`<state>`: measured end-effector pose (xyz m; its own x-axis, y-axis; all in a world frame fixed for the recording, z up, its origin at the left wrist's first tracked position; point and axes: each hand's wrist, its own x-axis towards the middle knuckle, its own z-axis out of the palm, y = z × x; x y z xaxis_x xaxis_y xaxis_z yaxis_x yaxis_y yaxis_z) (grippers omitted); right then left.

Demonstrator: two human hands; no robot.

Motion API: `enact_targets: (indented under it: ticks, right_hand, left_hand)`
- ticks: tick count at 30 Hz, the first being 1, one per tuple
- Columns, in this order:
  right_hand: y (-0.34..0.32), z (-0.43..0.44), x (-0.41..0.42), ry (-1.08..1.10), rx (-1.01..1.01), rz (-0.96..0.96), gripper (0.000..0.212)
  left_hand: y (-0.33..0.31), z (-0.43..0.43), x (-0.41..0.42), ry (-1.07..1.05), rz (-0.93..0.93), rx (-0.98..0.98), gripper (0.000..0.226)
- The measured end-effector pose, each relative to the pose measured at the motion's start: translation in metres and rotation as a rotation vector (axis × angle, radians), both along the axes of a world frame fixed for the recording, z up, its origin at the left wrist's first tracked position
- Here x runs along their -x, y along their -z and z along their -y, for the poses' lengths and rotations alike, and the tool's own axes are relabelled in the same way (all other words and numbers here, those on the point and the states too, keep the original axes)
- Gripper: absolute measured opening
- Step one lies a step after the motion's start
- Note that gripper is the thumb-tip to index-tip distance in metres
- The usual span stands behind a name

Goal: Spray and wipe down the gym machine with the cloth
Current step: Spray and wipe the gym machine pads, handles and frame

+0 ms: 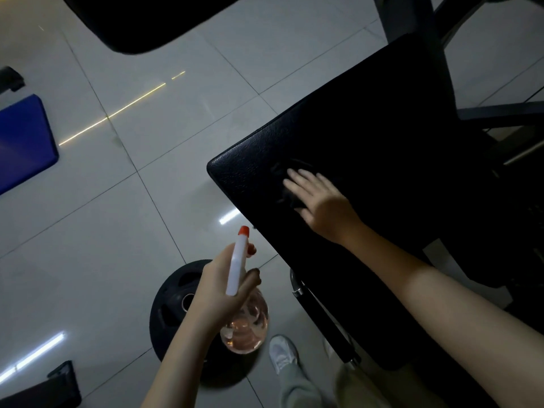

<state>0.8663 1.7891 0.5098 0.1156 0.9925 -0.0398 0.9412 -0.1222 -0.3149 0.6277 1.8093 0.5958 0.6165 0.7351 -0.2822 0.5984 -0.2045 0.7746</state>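
Observation:
The gym machine's black padded seat (368, 119) fills the right half of the view, tilted, with a textured corner near the centre. My right hand (321, 201) lies flat on the pad, fingers spread, pressing a dark cloth (290, 198) that barely shows against the black surface. My left hand (223, 287) holds a spray bottle (240, 260) by its white head with an orange nozzle pointing up toward the pad's corner. The bottle's clear round body with pinkish liquid hangs below my palm.
A black weight plate (173, 307) lies on the pale tiled floor (117, 231) under the bottle. A blue pad (23, 142) sits at the left edge, another black pad (141, 22) at the top. My white shoe (282, 353) stands near a black handle bar (323, 319).

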Motion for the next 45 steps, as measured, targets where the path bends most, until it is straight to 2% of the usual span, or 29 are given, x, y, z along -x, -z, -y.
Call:
enact_targets:
  ticks: [3, 6, 10, 13, 15, 18, 23, 27, 31, 34, 37, 38, 41, 45]
  right_hand:
    - [0.002, 0.022, -0.025, 0.088, 0.020, -0.016, 0.063]
    - [-0.002, 0.021, -0.024, 0.144, -0.044, -0.034, 0.056]
    - [0.001, 0.025, -0.018, 0.284, -0.133, -0.146, 0.049]
    - [-0.013, 0.034, -0.024, 0.521, -0.236, -0.434, 0.036]
    - [-0.023, 0.041, -0.029, 0.674, -0.213, -0.671, 0.034]
    - [-0.031, 0.052, -0.040, 0.741, -0.210, -0.959, 0.035]
    - [-0.033, 0.064, -0.048, 0.886, -0.319, -1.105, 0.024]
    - [-0.035, 0.074, -0.045, 1.003, -0.388, -1.186, 0.023]
    - [-0.041, 0.088, -0.043, 1.040, -0.443, -1.374, 0.029]
    - [-0.044, 0.101, -0.044, 1.081, -0.447, -1.530, 0.038]
    - [-0.041, 0.114, -0.044, 1.103, -0.435, -1.567, 0.039]
    - [-0.039, 0.118, -0.043, 1.123, -0.444, -1.587, 0.040]
    - [-0.031, 0.128, -0.040, 1.157, -0.452, -1.617, 0.040]
    - [-0.021, 0.139, -0.033, 1.198, -0.430, -1.576, 0.041]
  left_hand:
    - [0.008, 0.003, 0.000, 0.065, -0.034, 0.051, 0.047]
    - [0.015, 0.006, -0.002, 0.119, -0.054, 0.068, 0.053]
    - [0.026, 0.008, -0.004, 0.174, -0.076, 0.043, 0.040]
    - [0.034, 0.007, -0.006, 0.219, -0.078, 0.017, 0.042]
    - [0.040, 0.006, -0.008, 0.250, -0.078, -0.009, 0.038]
    - [0.046, 0.005, -0.012, 0.262, -0.091, -0.016, 0.027]
    - [0.049, 0.005, -0.015, 0.243, -0.139, 0.011, 0.012]
    - [0.043, 0.006, -0.018, 0.376, -0.120, 0.027, 0.042]
    - [0.042, 0.009, -0.021, 0.543, -0.094, 0.005, 0.044]
    - [0.048, 0.016, -0.023, 0.580, -0.131, -0.013, 0.038]
    - [0.049, 0.023, -0.029, 0.669, -0.163, -0.028, 0.004]
    - [0.048, 0.024, -0.031, 0.696, -0.157, -0.031, 0.005]
    - [0.050, 0.023, -0.035, 0.740, -0.185, 0.019, 0.049]
    - [0.058, 0.027, -0.038, 0.903, -0.201, -0.022, 0.070]
